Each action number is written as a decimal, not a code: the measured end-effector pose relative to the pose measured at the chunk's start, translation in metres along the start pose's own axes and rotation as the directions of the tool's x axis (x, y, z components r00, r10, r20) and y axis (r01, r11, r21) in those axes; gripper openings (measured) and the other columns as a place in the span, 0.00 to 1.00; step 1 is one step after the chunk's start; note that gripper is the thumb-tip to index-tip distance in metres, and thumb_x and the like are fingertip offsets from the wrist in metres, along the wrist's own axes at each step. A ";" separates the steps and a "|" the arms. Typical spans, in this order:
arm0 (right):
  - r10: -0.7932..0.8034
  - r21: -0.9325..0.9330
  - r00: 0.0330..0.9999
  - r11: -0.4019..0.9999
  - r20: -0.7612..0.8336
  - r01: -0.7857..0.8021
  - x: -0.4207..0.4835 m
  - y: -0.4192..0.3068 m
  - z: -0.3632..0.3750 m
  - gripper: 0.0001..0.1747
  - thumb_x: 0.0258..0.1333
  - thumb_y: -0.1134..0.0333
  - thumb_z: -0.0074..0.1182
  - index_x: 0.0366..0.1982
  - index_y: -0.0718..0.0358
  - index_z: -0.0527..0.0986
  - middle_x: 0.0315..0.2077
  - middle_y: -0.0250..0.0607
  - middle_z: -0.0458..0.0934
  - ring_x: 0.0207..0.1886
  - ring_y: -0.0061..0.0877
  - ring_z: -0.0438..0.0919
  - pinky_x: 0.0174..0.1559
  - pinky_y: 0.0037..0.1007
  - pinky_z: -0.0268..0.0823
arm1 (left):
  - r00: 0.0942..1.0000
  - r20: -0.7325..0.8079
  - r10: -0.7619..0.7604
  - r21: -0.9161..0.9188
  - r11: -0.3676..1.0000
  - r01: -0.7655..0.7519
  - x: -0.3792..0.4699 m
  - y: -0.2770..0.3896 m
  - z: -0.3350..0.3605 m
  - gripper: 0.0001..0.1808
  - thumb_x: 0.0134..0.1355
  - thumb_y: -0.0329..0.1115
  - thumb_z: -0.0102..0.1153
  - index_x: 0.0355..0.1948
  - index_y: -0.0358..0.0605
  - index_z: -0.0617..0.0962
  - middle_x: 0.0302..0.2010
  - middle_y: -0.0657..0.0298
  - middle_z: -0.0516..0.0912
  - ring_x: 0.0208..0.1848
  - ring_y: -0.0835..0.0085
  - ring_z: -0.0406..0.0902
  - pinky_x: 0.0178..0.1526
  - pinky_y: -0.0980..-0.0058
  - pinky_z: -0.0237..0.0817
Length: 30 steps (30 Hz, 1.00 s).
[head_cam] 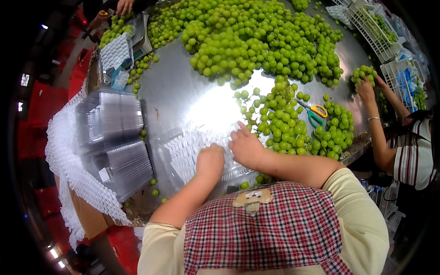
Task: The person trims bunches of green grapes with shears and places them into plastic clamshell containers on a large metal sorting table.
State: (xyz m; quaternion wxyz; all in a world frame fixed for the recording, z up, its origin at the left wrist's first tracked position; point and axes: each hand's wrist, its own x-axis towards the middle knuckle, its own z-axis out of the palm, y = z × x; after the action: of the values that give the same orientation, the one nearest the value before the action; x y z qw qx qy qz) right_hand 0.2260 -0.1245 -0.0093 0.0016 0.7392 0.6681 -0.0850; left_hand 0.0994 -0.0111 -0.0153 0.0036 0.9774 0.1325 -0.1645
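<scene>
An open clear plastic clamshell box [160, 151] lies on the metal table before me, with white foam netting [182, 158] spread in it. My left hand [210, 160] is over the netting, its fingers curled; whether it pinches the netting I cannot tell. Just right of it is my right hand [245, 144], bent at the fingers with one finger pointing out, close to loose green grapes. Bunches of green grapes [283, 120] lie beyond and right of that hand. Scissors [314, 113] with one yellow and one green handle rest among them.
Stacked clear plastic boxes [129, 161] stand at the left beside draped foam netting [62, 147]. A large grape pile [247, 37] covers the far side. A scale [142, 41] is at the far left, near another person's hand [124, 6]. At right, a co-worker's hands [366, 89] hold grapes near white crates [395, 79].
</scene>
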 end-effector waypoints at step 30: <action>0.236 0.244 0.837 0.961 -0.494 -0.127 0.036 0.107 -0.063 0.08 0.45 0.71 0.63 0.32 0.57 0.78 0.50 0.41 0.75 0.54 0.41 0.72 0.56 0.41 0.64 | 0.833 -0.526 -0.172 -0.582 0.787 -0.205 -0.058 -0.043 -0.028 0.12 0.49 0.30 0.68 0.36 0.44 0.82 0.46 0.58 0.80 0.48 0.58 0.76 0.50 0.64 0.68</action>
State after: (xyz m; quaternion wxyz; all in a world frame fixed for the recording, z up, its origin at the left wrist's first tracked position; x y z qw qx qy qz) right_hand 0.3432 -0.0930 0.0357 -0.2451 0.7910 0.5584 0.0505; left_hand 0.0450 0.0166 0.0317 0.2853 0.9273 0.1648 0.1774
